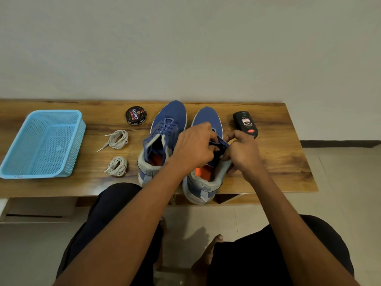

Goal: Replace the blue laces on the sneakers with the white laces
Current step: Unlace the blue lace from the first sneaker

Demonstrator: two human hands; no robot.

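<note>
Right sneaker (206, 120) blue with grey heel, orange insole, both hands over its tongue, left hand (193, 147) and right hand (243, 149) pinching its blue lace (221, 142), left sneaker (165, 129) beside it laced blue, two coiled white laces (118, 139) further left

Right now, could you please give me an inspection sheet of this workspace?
Surface: wooden table, against a plain wall.
Job's things: two blue sneakers, left one laced in blue, right one being worked on; two coiled white laces.
Clutter: light blue perforated plastic basket; round black polish tin; black polish bottle.
Grippers: left hand and right hand pinch the right sneaker's blue lace.
Cables: nothing seen.
Surroundings: tiled floor.
</note>
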